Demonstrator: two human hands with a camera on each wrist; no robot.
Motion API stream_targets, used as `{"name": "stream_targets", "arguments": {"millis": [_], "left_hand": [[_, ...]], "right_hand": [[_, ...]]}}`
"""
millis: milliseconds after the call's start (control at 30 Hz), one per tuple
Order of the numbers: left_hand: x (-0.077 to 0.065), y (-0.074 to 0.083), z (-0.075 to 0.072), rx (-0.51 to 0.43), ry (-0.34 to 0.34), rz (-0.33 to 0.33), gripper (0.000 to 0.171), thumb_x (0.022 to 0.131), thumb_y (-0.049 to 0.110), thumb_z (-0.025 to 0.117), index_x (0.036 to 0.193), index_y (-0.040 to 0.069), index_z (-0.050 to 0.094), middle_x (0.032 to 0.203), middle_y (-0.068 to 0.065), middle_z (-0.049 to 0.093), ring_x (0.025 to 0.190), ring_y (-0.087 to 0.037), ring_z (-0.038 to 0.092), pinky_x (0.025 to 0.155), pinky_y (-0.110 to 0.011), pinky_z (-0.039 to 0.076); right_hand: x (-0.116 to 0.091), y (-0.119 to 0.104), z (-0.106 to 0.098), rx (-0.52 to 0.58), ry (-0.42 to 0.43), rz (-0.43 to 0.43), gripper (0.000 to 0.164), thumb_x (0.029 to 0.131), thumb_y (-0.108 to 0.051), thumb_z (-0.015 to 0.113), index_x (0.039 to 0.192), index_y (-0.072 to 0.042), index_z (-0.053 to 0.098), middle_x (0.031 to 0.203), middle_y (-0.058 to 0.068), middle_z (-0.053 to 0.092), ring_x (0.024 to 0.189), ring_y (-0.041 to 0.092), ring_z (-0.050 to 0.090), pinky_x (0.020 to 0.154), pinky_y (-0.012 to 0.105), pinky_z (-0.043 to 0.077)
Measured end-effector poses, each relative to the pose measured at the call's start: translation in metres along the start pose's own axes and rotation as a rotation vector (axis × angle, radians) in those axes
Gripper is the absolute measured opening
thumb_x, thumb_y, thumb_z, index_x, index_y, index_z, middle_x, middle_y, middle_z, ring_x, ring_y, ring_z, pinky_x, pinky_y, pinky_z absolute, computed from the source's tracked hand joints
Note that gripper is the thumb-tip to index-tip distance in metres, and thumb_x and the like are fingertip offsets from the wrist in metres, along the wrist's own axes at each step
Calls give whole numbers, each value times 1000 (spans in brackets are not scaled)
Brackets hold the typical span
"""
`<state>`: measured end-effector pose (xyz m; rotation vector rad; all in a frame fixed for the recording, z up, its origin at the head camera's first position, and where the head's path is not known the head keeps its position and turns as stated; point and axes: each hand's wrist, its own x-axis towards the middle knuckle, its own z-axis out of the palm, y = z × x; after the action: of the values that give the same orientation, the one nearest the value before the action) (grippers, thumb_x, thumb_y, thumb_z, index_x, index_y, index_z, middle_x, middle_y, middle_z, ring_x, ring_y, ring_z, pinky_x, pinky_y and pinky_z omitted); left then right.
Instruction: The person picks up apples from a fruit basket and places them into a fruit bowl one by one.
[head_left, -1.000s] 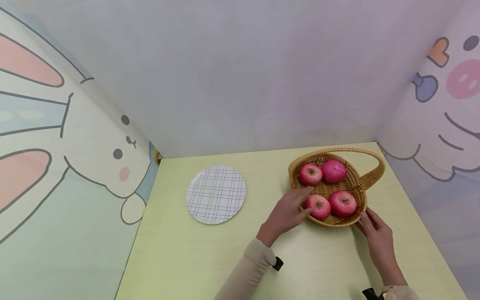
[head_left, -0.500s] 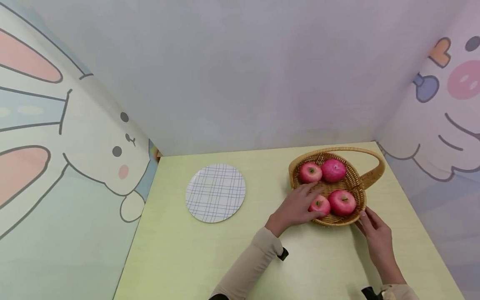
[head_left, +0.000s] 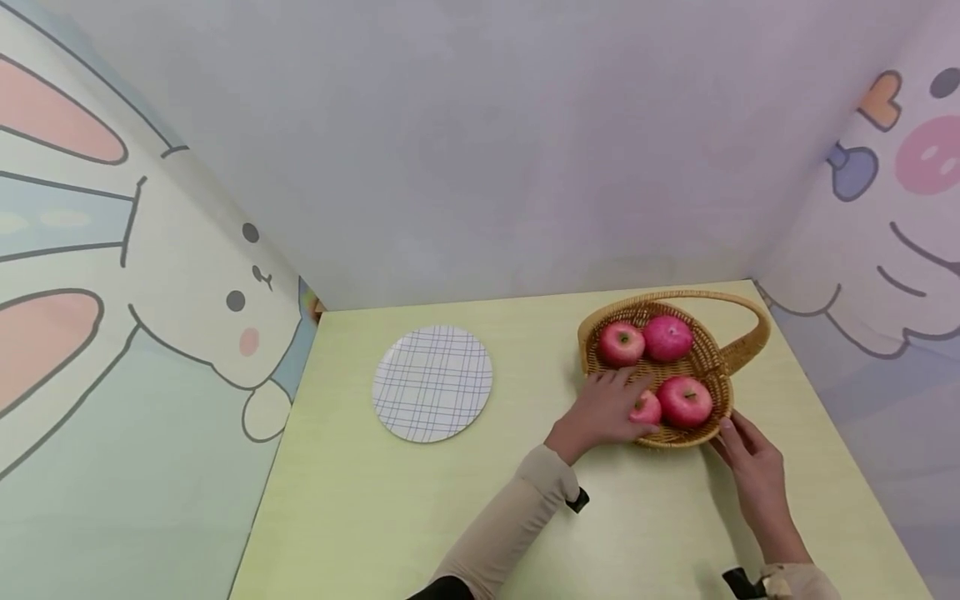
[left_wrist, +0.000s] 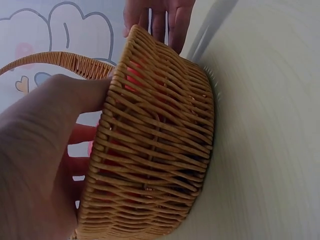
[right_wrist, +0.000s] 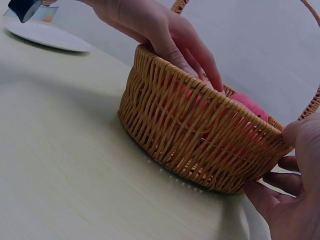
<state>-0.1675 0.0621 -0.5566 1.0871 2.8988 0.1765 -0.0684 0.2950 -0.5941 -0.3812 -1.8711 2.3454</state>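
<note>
A brown wicker basket [head_left: 723, 398] stands at the right of the table, its arched handle [head_left: 690, 294] over the back. My left hand [head_left: 603, 408] reaches over the basket's left front rim, thumb and fingers curved around a red apple [head_left: 647, 408] that it partly hides. Another red apple [head_left: 684, 402] lies to its right. Behind them sit a third red apple [head_left: 622, 342] and a deeper pink round fruit [head_left: 668, 338]. At the right front, my right hand [right_wrist: 305, 185] holds the basket's side, thumb at the rim and fingers lower on the wall.
A round white plate [head_left: 432, 383] with a blue grid pattern lies at the left of the pale table [head_left: 375, 517]. Walls with cartoon drawings, a rabbit [head_left: 202, 292] among them, enclose the table's back and sides.
My left hand has moved right, further into the basket, and its fingers have closed around the front left apple. The right hand stays at the basket's side.
</note>
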Motion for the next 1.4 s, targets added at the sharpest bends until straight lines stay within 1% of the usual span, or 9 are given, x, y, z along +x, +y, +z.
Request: {"name": "stream_targets", "arguments": {"millis": [200, 300, 433, 533, 800, 967, 1133, 1267, 1400], "left_hand": [[4, 4, 2, 12, -46, -61, 85, 91, 79, 53, 161, 35, 35, 154, 7, 52, 139, -16, 53, 112, -38, 44], [5, 5, 2, 32, -54, -72, 83, 90, 81, 53, 157, 33, 40, 147, 10, 57, 135, -13, 56, 109, -36, 44], [5, 6, 2, 42, -43, -84, 73, 88, 82, 54, 137, 28, 55, 129, 12, 64, 121, -9, 63, 101, -33, 45], [5, 6, 3, 38, -35, -95, 68, 87, 83, 55, 123, 26, 57, 120, 13, 65, 114, -8, 65, 97, -31, 45], [5, 6, 5, 18, 7, -105, 65, 85, 83, 60, 117, 26, 59, 114, 13, 65, 111, -7, 66, 96, -30, 46], [5, 5, 2, -16, 41, -117, 65, 85, 80, 63, 123, 28, 61, 119, 13, 66, 115, -8, 65, 96, -30, 48], [4, 3, -2, -81, 84, -114, 70, 87, 77, 64, 136, 27, 59, 129, 10, 65, 119, -10, 63, 96, -29, 52], [2, 0, -8, -229, 122, -109, 71, 90, 73, 63, 141, 26, 55, 134, 10, 62, 124, -9, 59, 104, -26, 50], [0, -1, -14, -365, 155, -118, 67, 90, 70, 66, 139, 27, 54, 134, 11, 60, 124, -8, 56, 106, -23, 47]], "right_hand": [[2, 1, 0, -4, 3, 3, 68, 107, -14, 58, 157, 17, 24, 117, -26, 66, 104, -13, 67, 86, 10, 56], [2, 1, 0, -12, 10, 12, 68, 107, -16, 58, 157, 16, 25, 117, -26, 65, 103, -13, 67, 86, 10, 56], [2, 1, 0, -13, 18, 20, 69, 106, -17, 59, 158, 14, 26, 117, -25, 65, 103, -13, 67, 86, 10, 56], [2, 1, 1, -11, 28, 25, 68, 106, -16, 59, 158, 14, 27, 118, -24, 65, 103, -13, 68, 86, 10, 56], [2, 2, 0, -44, 54, 57, 67, 106, -20, 59, 159, 8, 30, 124, -20, 62, 104, -15, 66, 86, 10, 56], [1, 2, 0, -50, 50, 43, 66, 106, -22, 60, 160, 6, 32, 126, -19, 62, 105, -14, 65, 87, 9, 56], [1, 2, 1, -48, 42, 36, 67, 106, -23, 60, 160, 6, 31, 128, -18, 61, 106, -15, 65, 87, 10, 56], [1, 1, 2, -63, 48, 64, 70, 106, -25, 60, 161, 5, 30, 133, -15, 59, 105, -16, 64, 87, 9, 55], [1, 1, 1, -65, 49, 67, 69, 106, -26, 60, 161, 4, 30, 137, -13, 58, 105, -16, 64, 87, 9, 55]]}}
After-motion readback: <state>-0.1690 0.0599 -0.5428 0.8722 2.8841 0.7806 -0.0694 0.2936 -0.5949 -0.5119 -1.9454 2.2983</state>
